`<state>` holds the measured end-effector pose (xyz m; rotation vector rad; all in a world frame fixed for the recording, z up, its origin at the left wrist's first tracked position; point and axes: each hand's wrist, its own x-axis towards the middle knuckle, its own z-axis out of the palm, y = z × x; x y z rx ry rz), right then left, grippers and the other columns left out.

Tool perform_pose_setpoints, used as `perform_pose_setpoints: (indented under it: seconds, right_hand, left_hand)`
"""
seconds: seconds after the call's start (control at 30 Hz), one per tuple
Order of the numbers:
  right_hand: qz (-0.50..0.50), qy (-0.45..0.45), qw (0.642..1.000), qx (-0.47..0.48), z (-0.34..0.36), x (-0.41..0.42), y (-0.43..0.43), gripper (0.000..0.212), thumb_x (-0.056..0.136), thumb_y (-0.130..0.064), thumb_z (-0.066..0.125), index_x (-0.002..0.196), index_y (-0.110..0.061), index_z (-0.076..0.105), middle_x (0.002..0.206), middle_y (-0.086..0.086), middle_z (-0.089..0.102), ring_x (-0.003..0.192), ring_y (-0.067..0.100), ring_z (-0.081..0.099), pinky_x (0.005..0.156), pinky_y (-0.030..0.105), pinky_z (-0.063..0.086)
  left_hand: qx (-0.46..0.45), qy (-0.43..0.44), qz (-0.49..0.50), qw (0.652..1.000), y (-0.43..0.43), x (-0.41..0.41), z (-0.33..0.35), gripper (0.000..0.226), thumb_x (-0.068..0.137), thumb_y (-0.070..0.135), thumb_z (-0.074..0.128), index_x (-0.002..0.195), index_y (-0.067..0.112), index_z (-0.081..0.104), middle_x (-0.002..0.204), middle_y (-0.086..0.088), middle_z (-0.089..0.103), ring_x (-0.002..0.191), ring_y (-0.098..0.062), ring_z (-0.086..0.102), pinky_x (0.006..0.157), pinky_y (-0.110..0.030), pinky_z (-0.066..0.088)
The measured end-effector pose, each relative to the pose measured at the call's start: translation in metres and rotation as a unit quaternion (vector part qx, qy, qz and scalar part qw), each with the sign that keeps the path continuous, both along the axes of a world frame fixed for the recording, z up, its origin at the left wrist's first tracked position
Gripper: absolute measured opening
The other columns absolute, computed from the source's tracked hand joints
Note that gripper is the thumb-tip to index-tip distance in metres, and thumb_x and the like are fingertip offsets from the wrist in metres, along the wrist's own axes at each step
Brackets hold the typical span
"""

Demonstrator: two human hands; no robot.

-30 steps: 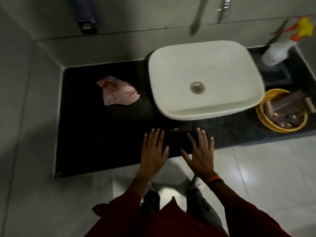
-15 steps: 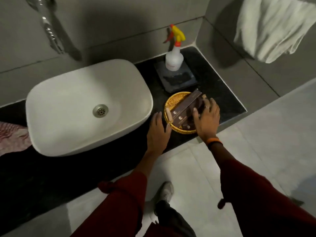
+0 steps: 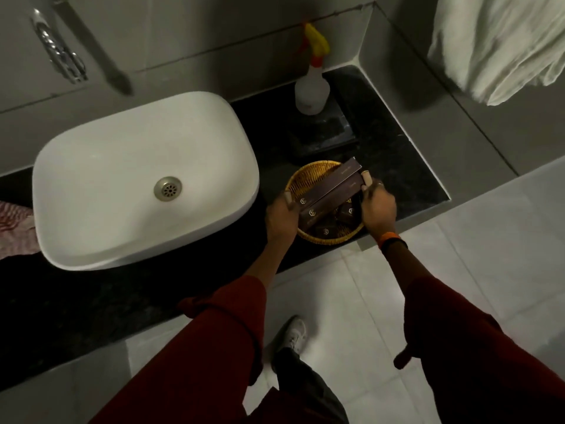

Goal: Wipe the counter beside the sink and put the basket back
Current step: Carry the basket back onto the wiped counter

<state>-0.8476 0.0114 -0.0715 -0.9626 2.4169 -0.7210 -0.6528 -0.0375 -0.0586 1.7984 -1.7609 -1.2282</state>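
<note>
A round yellow wicker basket sits on the black counter to the right of the white sink. It holds long dark brown boxes and small dark packets. My left hand grips the basket's left rim. My right hand grips its right rim, fingers curled over the edge. A red-and-white cloth lies on the counter left of the sink, partly cut off by the frame.
A white spray bottle with a yellow and red trigger stands on a dark square tray behind the basket. A white towel hangs at the upper right. A chrome tap juts from the wall. Tiled floor lies below.
My view swung from the counter's left side to the right. Both hands moved from the counter's front edge to the basket and closed on its two sides.
</note>
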Motion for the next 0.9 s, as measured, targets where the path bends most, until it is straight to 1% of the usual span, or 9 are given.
perform_pose_setpoints:
  seconds: [0.07, 0.13, 0.27, 0.37, 0.47, 0.57, 0.67, 0.77, 0.9]
  right_hand:
    - [0.010, 0.003, 1.000, -0.029, 0.005, 0.014, 0.016, 0.032, 0.106, -0.020, 0.044, 0.128, 0.002, 0.053, 0.113, 0.022, 0.068, 0.102, 0.034, 0.068, 0.081, 0.034, 0.052]
    - [0.019, -0.007, 0.997, -0.069, 0.010, 0.036, 0.037, 0.032, 0.106, -0.018, 0.047, 0.129, 0.004, 0.053, 0.111, 0.022, 0.068, 0.100, 0.033, 0.068, 0.078, 0.029, 0.049]
    - [0.062, -0.023, 0.995, -0.080, 0.012, 0.099, 0.068, 0.026, 0.106, -0.020, 0.046, 0.117, -0.001, 0.060, 0.099, 0.018, 0.070, 0.090, 0.030, 0.068, 0.076, 0.033, 0.053]
    - [0.082, -0.045, 0.994, -0.051, 0.010, 0.159, 0.079, 0.024, 0.105, -0.020, 0.048, 0.116, -0.004, 0.063, 0.094, 0.014, 0.071, 0.081, 0.025, 0.066, 0.064, 0.027, 0.044]
    - [0.135, -0.058, 0.988, -0.057, 0.008, 0.229, 0.089, 0.023, 0.105, -0.018, 0.047, 0.116, -0.005, 0.062, 0.092, 0.012, 0.071, 0.078, 0.024, 0.065, 0.066, 0.034, 0.051]
    - [0.178, -0.072, 0.979, -0.066, 0.006, 0.304, 0.088, 0.017, 0.105, -0.015, 0.047, 0.109, -0.007, 0.061, 0.083, 0.008, 0.068, 0.073, 0.025, 0.065, 0.059, 0.023, 0.047]
    - [0.211, -0.075, 0.974, -0.034, 0.006, 0.382, 0.074, 0.024, 0.104, -0.016, 0.046, 0.121, -0.005, 0.059, 0.096, 0.013, 0.070, 0.086, 0.032, 0.067, 0.071, 0.037, 0.055]
    - [0.284, -0.042, 0.958, -0.026, 0.005, 0.461, 0.056, 0.033, 0.105, -0.013, 0.045, 0.134, -0.001, 0.054, 0.116, 0.019, 0.068, 0.095, 0.036, 0.066, 0.082, 0.050, 0.057]
    - [0.249, -0.083, 0.965, -0.014, 0.005, 0.556, 0.030, 0.026, 0.105, -0.017, 0.046, 0.121, -0.003, 0.060, 0.104, 0.018, 0.070, 0.095, 0.035, 0.067, 0.080, 0.044, 0.056]
  left_hand:
    - [-0.005, 0.014, 0.009, 1.000, 0.013, 0.017, 0.005, 0.008, 0.097, 0.011, 0.054, 0.091, 0.013, 0.059, 0.082, -0.002, 0.062, 0.076, -0.015, 0.062, 0.051, -0.010, 0.036]
    - [-0.015, 0.014, 0.022, 1.000, 0.032, 0.042, 0.009, 0.010, 0.095, 0.011, 0.056, 0.085, 0.014, 0.057, 0.078, -0.002, 0.061, 0.071, -0.014, 0.059, 0.050, -0.008, 0.037]
    - [-0.009, -0.006, 0.053, 0.999, 0.069, 0.109, 0.010, 0.015, 0.097, 0.015, 0.054, 0.093, 0.003, 0.063, 0.088, -0.017, 0.070, 0.080, -0.026, 0.066, 0.069, -0.029, 0.047]
    - [-0.001, -0.037, 0.090, 0.995, 0.091, 0.173, 0.013, 0.013, 0.096, 0.011, 0.055, 0.095, 0.003, 0.066, 0.087, -0.017, 0.071, 0.081, -0.030, 0.068, 0.068, -0.030, 0.047]
    - [-0.004, -0.058, 0.118, 0.991, 0.105, 0.245, 0.016, 0.014, 0.097, 0.010, 0.054, 0.095, 0.003, 0.066, 0.085, -0.017, 0.070, 0.080, -0.029, 0.067, 0.071, -0.036, 0.052]
    - [-0.011, -0.060, 0.149, 0.987, 0.112, 0.322, 0.019, 0.016, 0.100, 0.010, 0.051, 0.090, 0.013, 0.064, 0.078, -0.005, 0.065, 0.069, -0.015, 0.062, 0.062, -0.025, 0.047]
    - [-0.015, -0.067, 0.179, 0.982, 0.112, 0.401, 0.015, 0.021, 0.100, 0.009, 0.051, 0.086, 0.023, 0.059, 0.072, 0.003, 0.060, 0.064, 0.002, 0.055, 0.056, -0.012, 0.038]
    - [-0.022, -0.076, 0.195, 0.978, 0.104, 0.481, 0.012, 0.022, 0.101, 0.010, 0.050, 0.083, 0.020, 0.058, 0.069, 0.003, 0.058, 0.061, 0.002, 0.054, 0.053, -0.010, 0.037]
    - [-0.020, -0.090, 0.216, 0.972, 0.085, 0.575, 0.007, 0.021, 0.102, 0.014, 0.049, 0.084, 0.014, 0.061, 0.066, 0.002, 0.055, 0.059, -0.012, 0.057, 0.051, -0.013, 0.037]
